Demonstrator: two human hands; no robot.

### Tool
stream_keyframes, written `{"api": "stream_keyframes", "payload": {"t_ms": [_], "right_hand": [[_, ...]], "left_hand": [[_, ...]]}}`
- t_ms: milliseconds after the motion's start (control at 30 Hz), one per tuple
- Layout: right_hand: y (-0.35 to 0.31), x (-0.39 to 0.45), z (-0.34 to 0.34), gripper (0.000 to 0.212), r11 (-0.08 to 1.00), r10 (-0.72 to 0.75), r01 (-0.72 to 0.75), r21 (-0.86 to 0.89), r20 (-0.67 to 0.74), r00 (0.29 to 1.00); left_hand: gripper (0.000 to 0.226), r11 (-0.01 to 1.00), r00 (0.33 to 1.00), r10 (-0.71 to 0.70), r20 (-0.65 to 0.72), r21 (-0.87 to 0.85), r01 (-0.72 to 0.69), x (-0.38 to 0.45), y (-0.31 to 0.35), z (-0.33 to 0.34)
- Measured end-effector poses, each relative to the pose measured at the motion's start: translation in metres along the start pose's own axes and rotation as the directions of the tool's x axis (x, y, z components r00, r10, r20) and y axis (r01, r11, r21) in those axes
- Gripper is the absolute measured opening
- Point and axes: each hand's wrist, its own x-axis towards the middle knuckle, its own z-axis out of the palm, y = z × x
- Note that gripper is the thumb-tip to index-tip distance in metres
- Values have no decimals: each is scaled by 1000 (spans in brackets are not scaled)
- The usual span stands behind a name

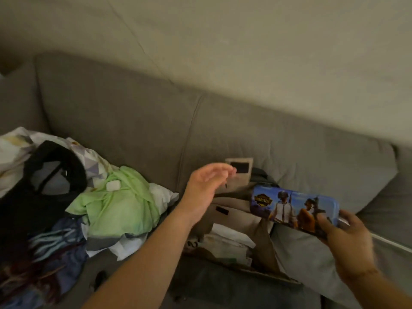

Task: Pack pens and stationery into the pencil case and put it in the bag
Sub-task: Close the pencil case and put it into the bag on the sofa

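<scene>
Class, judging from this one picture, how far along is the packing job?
Done, apparently: the pencil case looks closed, though its contents cannot be seen. In hand: the right hand grips one end of it above the open beige bag; the left hand hovers open. Left: putting the case into the bag.

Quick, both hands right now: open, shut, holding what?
Left hand: open, fingers extended above the bag, holding nothing.
Right hand: grips one end of the closed pencil case.

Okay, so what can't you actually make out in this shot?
- Inside of the pencil case, head view: lid shut, contents unseen.
- Inside of the bag: dim, and the left hand and forearm cover part.
- Right hand: blurred; its fingers sit behind the case.
- Clothes pile: cut off at left edge.
</scene>
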Motion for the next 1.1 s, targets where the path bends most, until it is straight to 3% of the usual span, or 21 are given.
{"api": "stream_keyframes", "payload": {"t_ms": [67,100,167,233,267,333,467,600,767,867,967,1100], "right_hand": [[3,1,-3,46,1000,-15,15,-15,1,1000],[4,0,-4,46,999,-25,25,-24,1,1000],[5,-1,-5,47,995,-72,72,-71,-4,997],[5,-2,-6,48,983,-135,133,-125,-14,991],[4,-4,-6,48,975,-170,167,-149,-9,985],[2,-9,-9,48,941,-271,269,-205,18,962],[-7,-15,-20,49,800,-495,500,-330,107,862],[-22,-14,-28,53,672,-633,675,-306,235,737],[-36,-5,-15,52,496,-709,820,-286,411,573],[-37,5,8,51,351,-738,909,-227,530,417],[-28,10,32,51,271,-728,941,-204,596,339],[-5,21,62,36,-77,-658,974,-211,745,110]], "left_hand": [[25,945,992,51,111,317,-84,21,-4,-9],[30,830,981,46,187,539,-142,31,-10,-15],[43,418,925,32,377,836,-355,47,-24,-31],[58,22,870,11,492,870,-493,52,-31,-43],[66,-125,862,-8,507,854,-504,52,-34,-46],[86,-295,876,-64,479,829,-475,51,-41,-48],[113,-366,906,-28,423,839,-403,47,-62,-52],[124,-431,914,-40,404,818,-381,48,-67,-59],[129,-457,901,-136,411,781,-426,42,-60,-59],[135,-442,915,-123,384,805,-397,37,-59,-63],[134,-414,924,-111,366,828,-378,32,-60,-62],[133,-397,927,-98,362,840,-370,30,-62,-57]]}}
